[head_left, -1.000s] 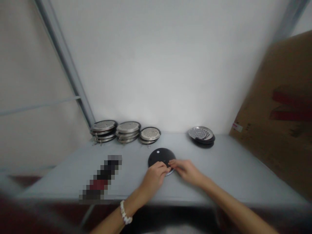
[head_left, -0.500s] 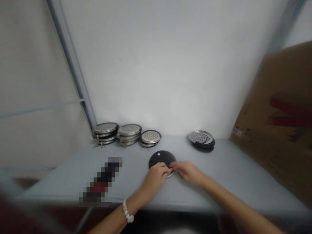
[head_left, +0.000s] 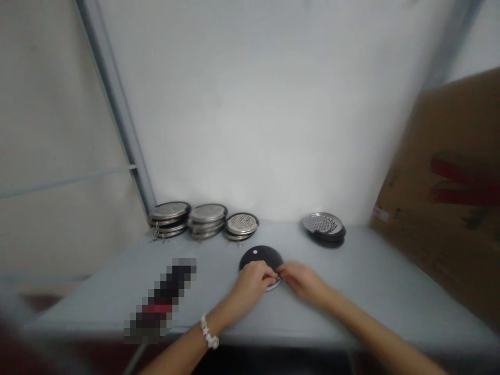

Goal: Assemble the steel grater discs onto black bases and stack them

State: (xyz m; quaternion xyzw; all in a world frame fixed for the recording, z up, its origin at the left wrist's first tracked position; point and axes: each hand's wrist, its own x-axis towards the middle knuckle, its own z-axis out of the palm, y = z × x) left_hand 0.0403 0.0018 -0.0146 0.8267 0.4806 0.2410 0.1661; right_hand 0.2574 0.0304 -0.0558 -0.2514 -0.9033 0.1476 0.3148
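Note:
A round black disc [head_left: 261, 254] with a white dot and a pale metal rim lies on the table, its near side partly covered by my hands. My left hand [head_left: 255, 278] rests over its front, thumb and fingers pinched near the right edge. From the right, my right hand [head_left: 302, 281] meets it there with its fingertips pressed together. Whatever small piece is between the fingertips is hidden. Behind the disc is a low stack of round metal graters [head_left: 242, 224] with black rims and small wire pieces at the front edge.
Two taller grater stacks [head_left: 169, 211] [head_left: 208, 212] stand at the back left. More perforated metal discs with black parts [head_left: 323, 224] lie at the back right. A blurred-out dark object [head_left: 164, 297] is on the grey table [head_left: 219, 265]. A large cardboard box [head_left: 441, 208] borders the right side.
The view has tilted slightly, so everything sits a little lower. Both hands stay at the disc's right edge, and my fingertips have shifted slightly.

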